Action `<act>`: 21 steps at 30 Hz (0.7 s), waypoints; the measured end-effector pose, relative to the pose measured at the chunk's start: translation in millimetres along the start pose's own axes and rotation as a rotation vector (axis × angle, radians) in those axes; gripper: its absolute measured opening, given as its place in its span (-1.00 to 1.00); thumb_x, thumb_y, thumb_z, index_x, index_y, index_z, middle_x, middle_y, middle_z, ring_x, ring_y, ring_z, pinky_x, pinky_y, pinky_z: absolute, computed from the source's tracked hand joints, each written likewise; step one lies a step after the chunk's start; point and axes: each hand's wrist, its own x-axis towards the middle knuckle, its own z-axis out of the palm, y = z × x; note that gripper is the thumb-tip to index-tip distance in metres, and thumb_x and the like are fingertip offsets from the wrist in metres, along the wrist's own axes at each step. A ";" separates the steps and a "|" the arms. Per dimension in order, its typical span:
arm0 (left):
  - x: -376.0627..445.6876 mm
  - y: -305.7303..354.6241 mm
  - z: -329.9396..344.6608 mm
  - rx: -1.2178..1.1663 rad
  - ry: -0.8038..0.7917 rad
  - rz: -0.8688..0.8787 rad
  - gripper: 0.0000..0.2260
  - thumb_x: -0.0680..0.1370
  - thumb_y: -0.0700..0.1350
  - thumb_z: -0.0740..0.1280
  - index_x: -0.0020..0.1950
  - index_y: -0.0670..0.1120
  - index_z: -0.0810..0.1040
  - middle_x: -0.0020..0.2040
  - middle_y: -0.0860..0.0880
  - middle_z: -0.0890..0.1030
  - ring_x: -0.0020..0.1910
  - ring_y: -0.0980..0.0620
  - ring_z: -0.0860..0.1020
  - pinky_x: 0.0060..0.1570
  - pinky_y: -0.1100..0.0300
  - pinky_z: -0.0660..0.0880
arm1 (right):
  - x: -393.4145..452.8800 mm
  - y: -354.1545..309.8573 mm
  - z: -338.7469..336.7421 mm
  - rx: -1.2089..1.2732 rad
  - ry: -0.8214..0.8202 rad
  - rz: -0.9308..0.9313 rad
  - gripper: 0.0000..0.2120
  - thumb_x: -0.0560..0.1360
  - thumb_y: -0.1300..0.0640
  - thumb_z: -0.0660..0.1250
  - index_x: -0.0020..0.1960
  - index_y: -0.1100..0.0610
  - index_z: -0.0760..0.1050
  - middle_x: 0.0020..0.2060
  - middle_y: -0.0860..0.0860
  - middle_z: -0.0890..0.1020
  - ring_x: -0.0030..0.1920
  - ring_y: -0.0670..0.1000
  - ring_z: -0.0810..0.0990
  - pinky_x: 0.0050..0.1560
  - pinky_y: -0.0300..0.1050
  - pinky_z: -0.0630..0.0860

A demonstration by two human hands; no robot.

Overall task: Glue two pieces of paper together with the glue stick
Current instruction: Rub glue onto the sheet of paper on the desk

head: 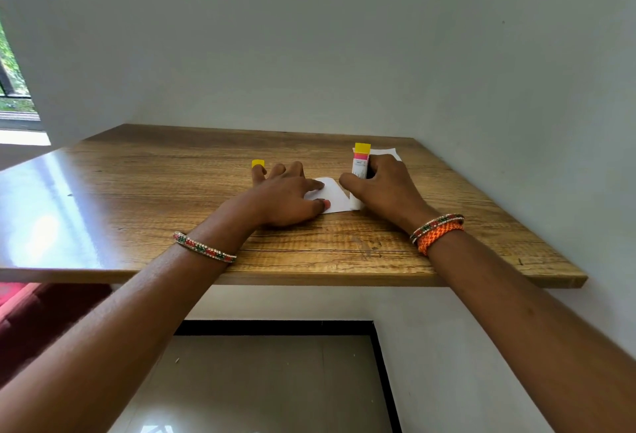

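A small white paper (330, 195) lies on the wooden table (137, 198). My left hand (285, 196) rests flat on its left part, thumb and forefinger pressing it down. My right hand (382, 188) grips the glue stick (360, 165), a white tube with a pink band and a yellow end pointing up; its lower end touches the paper's right edge. A second white paper (387, 153) lies behind my right hand, mostly hidden. The yellow cap (258, 163) stands on the table just beyond my left fingers.
The table meets a grey wall at the back and on the right. Its near edge (309, 279) runs under my forearms. A window is at the far left, and tiled floor shows below.
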 end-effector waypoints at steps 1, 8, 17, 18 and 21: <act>-0.6 -0.3 0.1 -0.002 0.003 0.004 -0.50 0.55 0.24 0.05 0.46 0.14 0.22 0.32 -0.10 0.31 0.41 -0.12 0.17 0.39 -0.21 -0.04 | -0.1 -1.1 -2.1 0.066 0.035 0.010 -0.81 0.44 0.03 0.36 -0.09 0.15 0.54 -0.19 0.03 0.59 -0.17 -0.03 0.56 -0.04 -0.10 0.53; -3.8 -1.4 0.3 -0.089 0.076 0.014 -0.57 0.60 0.15 0.00 0.42 0.06 0.33 0.28 -0.05 0.39 0.40 -0.07 0.23 0.37 -0.19 -0.05 | 7.7 0.4 -20.2 0.685 0.351 0.107 -0.94 0.45 0.20 0.37 -0.13 0.06 0.55 -0.31 -0.02 0.58 -0.37 -0.15 0.52 -0.41 -0.35 0.44; 11.7 -14.9 -16.5 -0.420 0.487 0.094 -0.76 0.56 -0.14 0.17 0.12 0.04 0.57 0.06 0.06 0.60 -0.02 0.07 0.54 0.16 0.00 0.41 | 38.2 -7.0 -6.9 0.691 0.110 0.141 -0.77 0.56 0.00 0.22 0.16 -0.01 0.55 -0.13 0.05 0.65 -0.36 -0.10 0.62 -0.32 -0.22 0.43; 17.8 -20.1 -21.7 -0.469 0.496 0.085 -0.76 0.54 -0.16 0.18 0.09 0.03 0.59 0.03 0.03 0.62 -0.07 0.06 0.55 0.05 0.05 0.48 | 46.3 -8.0 -2.0 0.670 0.106 0.129 -0.73 0.58 0.06 0.20 0.26 -0.02 0.48 -0.12 0.04 0.65 -0.40 -0.12 0.62 -0.35 -0.23 0.42; 39.3 -39.2 -34.5 -0.525 0.509 -0.012 -0.74 0.48 -0.21 0.19 -0.03 0.04 0.62 -0.02 -0.02 0.62 -0.04 0.00 0.53 -0.08 0.12 0.48 | 74.0 -10.0 17.7 0.668 0.032 0.191 -0.44 0.58 0.17 0.18 0.51 0.01 0.05 -0.04 0.06 0.63 -0.37 -0.09 0.63 -0.35 -0.22 0.42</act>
